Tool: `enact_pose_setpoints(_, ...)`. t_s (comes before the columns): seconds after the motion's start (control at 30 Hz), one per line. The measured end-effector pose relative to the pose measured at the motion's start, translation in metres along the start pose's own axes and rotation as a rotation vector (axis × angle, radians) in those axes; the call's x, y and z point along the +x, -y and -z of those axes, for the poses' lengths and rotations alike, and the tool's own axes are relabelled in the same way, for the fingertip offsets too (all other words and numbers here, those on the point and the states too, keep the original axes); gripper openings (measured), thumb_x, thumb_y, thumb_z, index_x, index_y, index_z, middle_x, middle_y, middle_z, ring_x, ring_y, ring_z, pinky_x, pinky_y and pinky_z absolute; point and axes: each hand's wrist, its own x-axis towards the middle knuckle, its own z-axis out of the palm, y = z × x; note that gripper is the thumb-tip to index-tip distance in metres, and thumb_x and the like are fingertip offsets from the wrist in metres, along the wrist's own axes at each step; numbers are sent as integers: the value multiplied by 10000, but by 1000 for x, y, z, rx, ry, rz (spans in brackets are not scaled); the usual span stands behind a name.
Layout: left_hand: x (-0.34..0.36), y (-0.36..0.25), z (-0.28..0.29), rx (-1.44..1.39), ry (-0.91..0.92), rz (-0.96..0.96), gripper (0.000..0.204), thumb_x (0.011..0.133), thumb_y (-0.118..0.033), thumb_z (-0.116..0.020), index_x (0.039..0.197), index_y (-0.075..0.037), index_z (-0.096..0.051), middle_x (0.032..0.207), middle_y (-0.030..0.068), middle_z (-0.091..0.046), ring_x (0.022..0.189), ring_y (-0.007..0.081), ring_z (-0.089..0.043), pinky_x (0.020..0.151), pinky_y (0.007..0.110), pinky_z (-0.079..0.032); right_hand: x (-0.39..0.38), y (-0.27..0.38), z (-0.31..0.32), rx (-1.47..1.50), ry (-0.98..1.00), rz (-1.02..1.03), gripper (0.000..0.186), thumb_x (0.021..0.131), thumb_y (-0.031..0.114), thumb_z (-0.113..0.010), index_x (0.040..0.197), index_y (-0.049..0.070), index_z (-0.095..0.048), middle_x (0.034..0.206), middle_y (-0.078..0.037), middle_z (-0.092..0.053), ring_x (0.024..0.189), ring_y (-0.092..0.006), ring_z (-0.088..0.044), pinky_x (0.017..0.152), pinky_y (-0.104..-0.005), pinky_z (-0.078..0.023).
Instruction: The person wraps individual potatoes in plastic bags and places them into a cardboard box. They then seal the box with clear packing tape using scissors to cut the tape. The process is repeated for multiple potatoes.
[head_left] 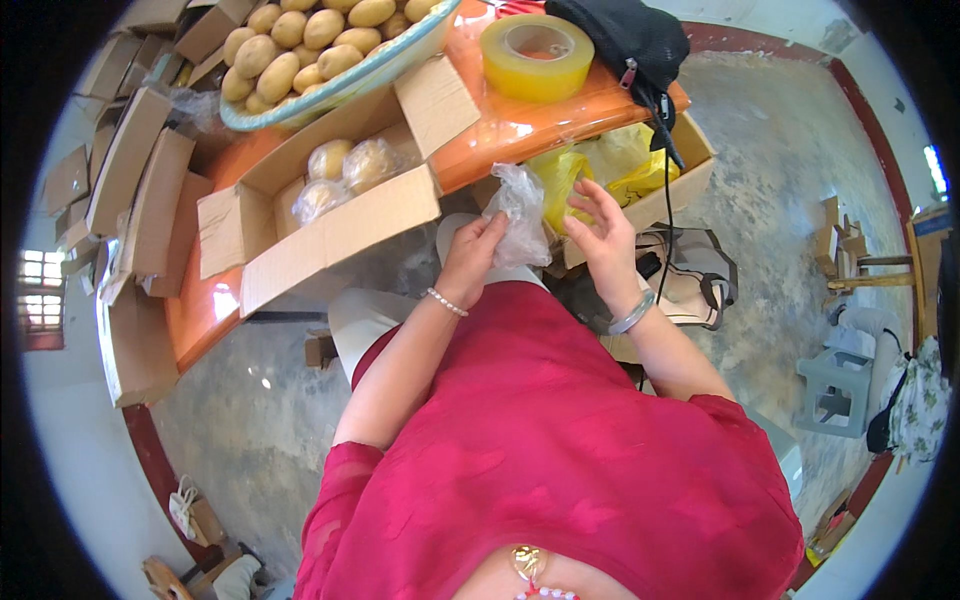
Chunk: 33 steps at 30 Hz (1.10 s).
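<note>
My left hand (480,246) grips a crumpled clear plastic bag (522,215) between thumb and fingers, above my lap at the orange table's edge. My right hand (602,240) is open, fingers loosely curved and apart, just right of that bag. To their left, a cardboard box (340,240) with raised flaps holds several round, pale fruits or vegetables in clear wrapping (365,165). Behind my right hand, a carton (694,150) contains yellow plastic bags (570,170).
A blue-rimmed basin (280,117) of potato-like produce, yellow tape (510,75) and a black pouch (635,40) occupy the orange table (195,325). Stacked cardboard boxes (130,190) line its left. A grey bag (700,280) sits below; a grey plastic stool (833,395) stands at right.
</note>
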Motion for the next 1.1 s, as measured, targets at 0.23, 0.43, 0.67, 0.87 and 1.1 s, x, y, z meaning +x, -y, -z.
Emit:
enact_pose_setpoints(0.23,-33,-12,-13,63,-150,-192,310,987,-294,-529,1051,-10,-637,845,-13,-628,714,71,-577,631,234,-476,-8,-1,-16,253,242,-382,60,859,54,-672,911,25,-662,800,-2,-663,633,-54,-566,556,-195,-436)
enact_pose_setpoints(0.43,-61,-21,34,-10,-349,-41,360,983,-374,-507,934,-35,-615,674,-17,-523,520,83,-504,484,223,-425,-4,36,-15,140,114,-144,116,823,37,-720,806,36,-606,725,20,-601,617,-39,-516,559,-206,-433)
enact_pose_setpoints(0.67,-87,-50,-18,46,-87,-86,294,969,-220,-508,1138,14,-565,954,85,-636,806,164,-636,697,273,-527,-33,34,-43,-412,435,126,325,759,112,-787,680,33,-482,608,54,-479,566,-62,-380,493,-247,-360)
enact_pose_setpoints(0.87,-87,-41,16,-796,-263,59,215,977,-70,-397,1097,30,-545,981,114,-628,900,213,-640,805,371,-547,-15,29,-21,64,345,-345,233,802,38,-732,710,90,-524,664,16,-587,530,-29,-516,462,-180,-405)
enact_pose_setpoints(1.1,-114,-41,25,-240,117,-77,267,894,-158,-627,1063,47,-610,914,26,-653,778,97,-600,675,251,-493,14,27,-18,356,185,-280,172,879,49,-663,798,86,-516,784,-22,-631,727,-75,-603,663,-208,-481)
